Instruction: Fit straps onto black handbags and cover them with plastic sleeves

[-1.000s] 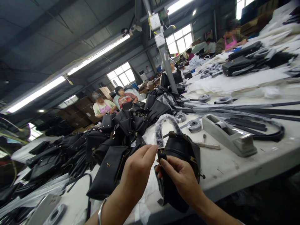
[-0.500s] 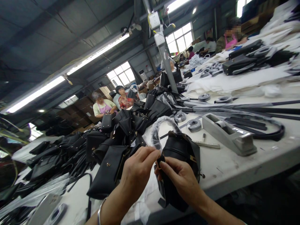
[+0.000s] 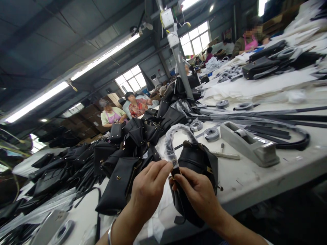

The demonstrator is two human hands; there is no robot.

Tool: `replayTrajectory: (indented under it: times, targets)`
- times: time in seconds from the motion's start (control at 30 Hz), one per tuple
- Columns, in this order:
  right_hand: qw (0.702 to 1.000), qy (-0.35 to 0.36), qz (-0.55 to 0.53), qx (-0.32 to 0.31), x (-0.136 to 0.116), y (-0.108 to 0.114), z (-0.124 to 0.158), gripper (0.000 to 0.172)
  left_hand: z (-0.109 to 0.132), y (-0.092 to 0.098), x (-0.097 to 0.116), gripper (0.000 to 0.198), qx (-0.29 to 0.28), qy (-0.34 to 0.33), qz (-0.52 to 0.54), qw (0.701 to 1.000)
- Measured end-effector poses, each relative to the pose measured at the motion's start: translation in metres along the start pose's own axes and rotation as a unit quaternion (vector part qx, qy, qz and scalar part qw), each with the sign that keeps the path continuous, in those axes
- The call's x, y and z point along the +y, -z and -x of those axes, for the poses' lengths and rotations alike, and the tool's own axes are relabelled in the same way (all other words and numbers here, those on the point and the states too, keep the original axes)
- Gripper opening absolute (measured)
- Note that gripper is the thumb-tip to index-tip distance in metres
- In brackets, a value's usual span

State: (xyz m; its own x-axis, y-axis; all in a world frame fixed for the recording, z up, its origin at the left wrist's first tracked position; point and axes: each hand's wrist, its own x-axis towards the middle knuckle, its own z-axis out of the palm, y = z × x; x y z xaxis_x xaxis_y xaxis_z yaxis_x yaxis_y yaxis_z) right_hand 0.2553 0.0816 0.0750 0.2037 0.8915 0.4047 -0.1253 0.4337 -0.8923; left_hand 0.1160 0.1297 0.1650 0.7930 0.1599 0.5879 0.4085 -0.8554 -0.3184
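A black handbag stands near the table's front edge, its curved handle wrapped in clear plastic. My left hand is closed, its fingertips pinching the lower end of that handle where the plastic wrap stops. Just below, my right hand grips the black handle end by a small gold-coloured fitting, between thumb and fingers. The fingers partly hide the fitting. Beside my left hand lies another black bag with a small metal clasp on its face.
Many black bags are heaped on the left. A grey tape dispenser stands on the right, with a pale tool and wrapped coiled straps beside it. A metal post rises behind. Several people work farther back.
My left fingers have shifted slightly off the handle's end, so more of the black end and gold fitting shows. My right hand keeps its grip. A person in the back has moved an arm.
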Motion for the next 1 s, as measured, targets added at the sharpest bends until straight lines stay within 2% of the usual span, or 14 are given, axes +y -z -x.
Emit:
replayTrajectory:
  times: [0.17,0.37,0.47,0.57,0.63,0.73,0.8,0.87,1.0]
  targets:
    - [0.992,-0.059,-0.116,-0.003,0.004,-0.003,-0.002,0.026,0.013,-0.008,-0.003,0.016,0.048,0.077,0.039,0.995]
    - [0.99,-0.06,-0.124,-0.009,0.004,0.001,-0.002,0.025,0.014,-0.019,0.002,0.022,0.103,0.13,0.059,0.984]
    - [0.993,-0.052,-0.11,-0.002,0.005,0.003,-0.003,0.027,0.013,-0.021,0.007,0.019,0.107,0.148,0.097,0.978]
    - [0.996,-0.054,-0.072,0.001,0.004,0.007,-0.002,0.029,0.014,-0.017,0.009,0.011,0.098,0.126,0.143,0.977]
    - [0.998,-0.061,-0.027,-0.022,0.002,0.009,0.001,0.031,0.016,-0.013,0.009,0.013,0.101,0.119,0.153,0.976]
    - [0.995,-0.054,0.046,-0.075,-0.003,0.011,0.006,0.027,0.018,-0.006,0.01,0.017,0.103,0.144,0.146,0.973]
    - [0.992,-0.046,0.077,-0.084,-0.004,0.011,0.008,0.026,0.018,-0.002,0.013,0.014,0.091,0.156,0.143,0.973]
    - [0.992,-0.047,0.097,-0.061,-0.004,0.01,0.007,0.032,0.019,0.0,0.017,0.012,0.064,0.146,0.135,0.978]
    - [0.991,-0.058,0.116,0.011,-0.001,0.011,-0.004,0.062,0.026,-0.002,0.021,0.019,-0.018,0.06,0.105,0.993]
